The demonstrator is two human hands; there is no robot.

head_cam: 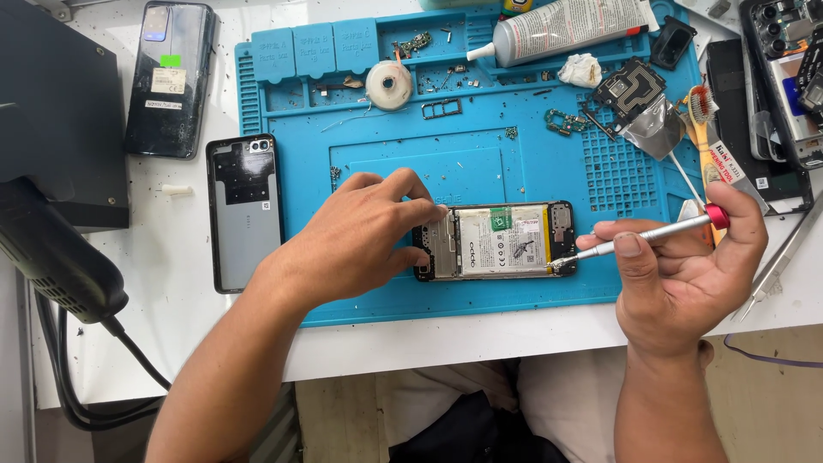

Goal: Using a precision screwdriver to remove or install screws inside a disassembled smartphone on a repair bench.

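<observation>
Opened smartphone [495, 242] lies back-side up, lengthwise left to right, on the near middle of a blue silicone repair mat [386, 291]. Back cover off; battery and white label exposed in the middle, dark boards at both ends.

Left hand [356, 236] rests palm down over the phone's left end, fingertips [433, 210] bent and pressing on its upper left edge and frame. Fingers together, pinning the phone to the mat; nothing gripped in the palm.

Right hand [677, 266] closed around a silver precision screwdriver [639, 237] with a red cap at the back end. Thumb and forefinger pinch the shaft, red cap sits against the upper fingers. Tip touches the phone's lower right corner, by the small board there. Shaft runs nearly flat, slanting down to the left.

Hands well apart, one at each end of the phone.

Around:
- Grey back cover [245, 210] with camera cutout, lying on the white table just left of the mat.
- Second dark phone [170, 77], cracked-looking and stickered, farther back left.
- Grey glue tube [570, 30] lying across the mat's far edge.
- Roll of thin tape [388, 84] in a mat tray at the back, loose screws and small parts scattered near it.
- Toothbrush [701, 111] with orange handle at the mat's right edge, beside a loose circuit part and foil piece.
- Metal tweezers [784, 257] on the table right of the hand.
- Black device with thick cable [60, 266] at the far left.
</observation>
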